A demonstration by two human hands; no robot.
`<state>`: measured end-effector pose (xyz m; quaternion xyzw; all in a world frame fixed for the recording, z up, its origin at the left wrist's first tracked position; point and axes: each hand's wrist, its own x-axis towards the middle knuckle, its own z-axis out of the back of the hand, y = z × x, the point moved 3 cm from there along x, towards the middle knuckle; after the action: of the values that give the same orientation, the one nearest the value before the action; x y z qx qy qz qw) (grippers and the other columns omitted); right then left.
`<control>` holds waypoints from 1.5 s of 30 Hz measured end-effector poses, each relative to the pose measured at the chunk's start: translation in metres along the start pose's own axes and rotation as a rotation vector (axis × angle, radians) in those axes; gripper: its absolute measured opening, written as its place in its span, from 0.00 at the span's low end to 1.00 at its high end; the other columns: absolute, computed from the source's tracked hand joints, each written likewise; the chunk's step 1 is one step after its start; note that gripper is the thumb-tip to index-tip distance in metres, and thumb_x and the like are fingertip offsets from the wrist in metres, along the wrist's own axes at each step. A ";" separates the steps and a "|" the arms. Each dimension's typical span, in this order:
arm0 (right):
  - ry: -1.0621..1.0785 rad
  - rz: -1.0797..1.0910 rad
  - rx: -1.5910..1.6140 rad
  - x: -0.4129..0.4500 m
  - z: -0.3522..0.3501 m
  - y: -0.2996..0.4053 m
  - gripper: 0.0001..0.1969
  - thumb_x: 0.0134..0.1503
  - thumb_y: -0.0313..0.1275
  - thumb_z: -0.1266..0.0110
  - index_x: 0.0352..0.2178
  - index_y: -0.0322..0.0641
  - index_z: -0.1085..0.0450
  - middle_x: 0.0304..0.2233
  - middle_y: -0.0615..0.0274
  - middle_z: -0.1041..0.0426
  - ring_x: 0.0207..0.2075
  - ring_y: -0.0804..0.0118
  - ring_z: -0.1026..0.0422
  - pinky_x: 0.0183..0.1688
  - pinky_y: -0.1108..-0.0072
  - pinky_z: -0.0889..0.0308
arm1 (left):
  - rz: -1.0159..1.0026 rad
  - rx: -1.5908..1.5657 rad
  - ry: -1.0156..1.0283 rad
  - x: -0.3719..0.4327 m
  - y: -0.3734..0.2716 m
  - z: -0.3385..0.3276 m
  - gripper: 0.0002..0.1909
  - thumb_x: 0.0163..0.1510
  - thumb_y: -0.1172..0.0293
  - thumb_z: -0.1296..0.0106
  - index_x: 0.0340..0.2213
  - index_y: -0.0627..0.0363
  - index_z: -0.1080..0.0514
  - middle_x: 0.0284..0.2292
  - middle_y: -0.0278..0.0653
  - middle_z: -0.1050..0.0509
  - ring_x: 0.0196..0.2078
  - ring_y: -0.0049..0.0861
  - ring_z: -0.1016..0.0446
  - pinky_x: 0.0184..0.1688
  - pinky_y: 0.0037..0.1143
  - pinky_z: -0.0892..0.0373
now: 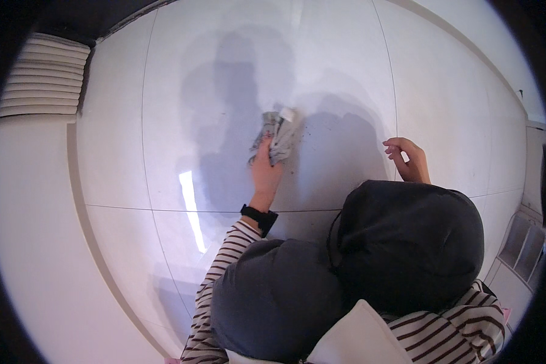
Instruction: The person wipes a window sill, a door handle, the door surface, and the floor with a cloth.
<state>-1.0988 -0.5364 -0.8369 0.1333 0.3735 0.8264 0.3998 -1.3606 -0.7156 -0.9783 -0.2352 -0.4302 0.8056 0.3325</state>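
Observation:
My left hand (267, 175) presses a crumpled grey cloth (284, 141) onto the pale tiled floor (346, 59). The thumb lies over the cloth, and a small white tag (287, 114) sticks up at its far end. Dark specks (307, 134) are scattered on the tile to the right of the cloth. Beyond my right knee (409, 241), my right hand (407, 157) hangs loosely curled and holds nothing. My right forearm is hidden behind that knee.
White panelling (32, 218) runs down the left side. A stack of folded pale textiles (45, 75) sits at the upper left. Along the right edge are a pale wall base (496, 63) and a unit with greyish panels (521, 241). Both my bent knees rise close in front.

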 end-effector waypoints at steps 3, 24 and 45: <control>-0.023 -0.002 0.006 -0.001 -0.002 0.003 0.09 0.51 0.19 0.53 0.34 0.37 0.30 0.30 0.57 0.26 0.30 0.66 0.27 0.33 0.79 0.33 | 0.068 -0.232 0.108 0.002 -0.003 -0.017 0.28 0.45 0.78 0.52 0.50 0.53 0.42 0.42 0.50 0.30 0.44 0.39 0.30 0.45 0.30 0.36; 0.040 0.077 -0.075 0.005 -0.002 0.006 0.10 0.49 0.17 0.53 0.33 0.38 0.30 0.30 0.57 0.27 0.31 0.65 0.26 0.32 0.79 0.31 | -0.057 0.118 -0.136 -0.028 0.024 0.028 0.28 0.41 0.82 0.57 0.48 0.62 0.40 0.48 0.53 0.35 0.51 0.36 0.35 0.50 0.26 0.39; 0.084 0.091 -0.073 0.010 -0.004 0.009 0.08 0.50 0.19 0.53 0.33 0.38 0.30 0.29 0.57 0.27 0.29 0.63 0.27 0.31 0.78 0.32 | 0.087 0.105 -0.338 0.080 0.042 0.132 0.25 0.45 0.80 0.56 0.48 0.57 0.40 0.40 0.48 0.30 0.42 0.39 0.30 0.45 0.31 0.35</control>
<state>-1.1122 -0.5341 -0.8335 0.1004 0.3531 0.8617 0.3503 -1.5164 -0.7445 -0.9525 -0.0969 -0.4267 0.8687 0.2320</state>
